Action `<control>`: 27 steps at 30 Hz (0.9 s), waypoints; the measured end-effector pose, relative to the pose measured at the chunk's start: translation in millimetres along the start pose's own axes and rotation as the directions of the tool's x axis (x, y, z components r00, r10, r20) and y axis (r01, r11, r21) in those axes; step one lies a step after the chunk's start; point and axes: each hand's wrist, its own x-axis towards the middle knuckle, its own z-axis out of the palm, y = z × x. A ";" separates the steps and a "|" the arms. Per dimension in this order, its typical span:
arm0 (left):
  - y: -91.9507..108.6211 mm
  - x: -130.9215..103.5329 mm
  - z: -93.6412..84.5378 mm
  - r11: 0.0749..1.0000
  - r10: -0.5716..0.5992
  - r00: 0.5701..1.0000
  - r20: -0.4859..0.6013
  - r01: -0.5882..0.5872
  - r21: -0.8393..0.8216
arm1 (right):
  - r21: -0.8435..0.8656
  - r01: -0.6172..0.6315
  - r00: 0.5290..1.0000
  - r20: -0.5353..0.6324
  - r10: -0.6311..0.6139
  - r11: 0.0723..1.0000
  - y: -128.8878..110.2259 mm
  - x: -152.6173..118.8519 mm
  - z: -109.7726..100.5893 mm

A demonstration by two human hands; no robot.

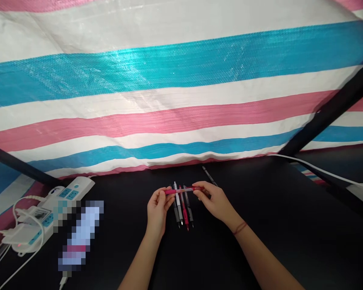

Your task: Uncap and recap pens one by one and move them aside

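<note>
A red pen with a clear middle (184, 190) is held level between my two hands, above a row of pens on the black table. My left hand (157, 209) pinches its left end, and my right hand (213, 200) pinches its right end. Beneath it, side by side, lie a white pen (178, 207), a red pen (185, 214) and dark grey pens (188, 210) on both sides, their upper parts partly hidden. Another dark pen (209, 175) lies apart, just beyond my right hand.
On the left of the black table (272, 217) are a white power strip (78, 186) with plugs and cables, and a blurred phone-like object (83, 233) on a cable. A striped sheet (181, 121) hangs behind. Dark frame bars (326, 108) slant at both sides.
</note>
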 end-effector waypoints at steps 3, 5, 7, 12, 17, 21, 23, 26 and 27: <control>-0.3 -0.2 0.5 1.000 0.006 1.000 0.002 -0.006 0.012 | -0.035 0.005 1.000 0.005 -0.005 0.999 -3.9 0.0 -1.0; -0.2 -0.1 1.1 1.000 0.003 1.000 -0.006 -0.003 0.016 | -0.013 -0.018 1.000 0.004 0.018 1.000 -6.2 0.2 -0.2; 0.5 -0.5 1.9 1.000 -0.003 1.000 -0.015 0.003 0.019 | 0.105 -0.076 0.997 -0.020 0.078 0.992 -7.9 0.9 2.2; 6.3 -10.1 6.1 0.983 -0.029 0.991 0.133 0.004 0.181 | 0.523 -0.166 0.947 -0.151 0.283 0.836 -10.3 4.3 7.5; 11.0 -30.2 15.0 0.909 -0.145 0.896 0.420 -0.046 0.413 | 0.630 -0.182 0.912 -0.179 0.369 0.755 -13.1 5.4 6.2; 8.6 -38.7 20.3 0.862 -0.171 0.868 0.465 -0.097 0.497 | 0.594 -0.144 0.957 -0.120 0.265 0.791 -18.7 1.7 6.5; 5.6 -39.4 20.7 0.844 -0.185 0.865 0.467 -0.104 0.526 | 0.576 -0.144 0.971 -0.072 0.226 0.805 -21.2 -0.4 7.0; 0.0 -38.8 19.5 0.811 -0.206 0.865 0.457 -0.110 0.575 | 0.565 -0.159 0.976 -0.032 0.214 0.809 -22.8 -1.9 7.2; -1.6 -38.5 19.0 0.802 -0.210 0.865 0.455 -0.113 0.587 | 0.563 -0.163 0.976 -0.028 0.216 0.810 -22.7 -2.0 7.2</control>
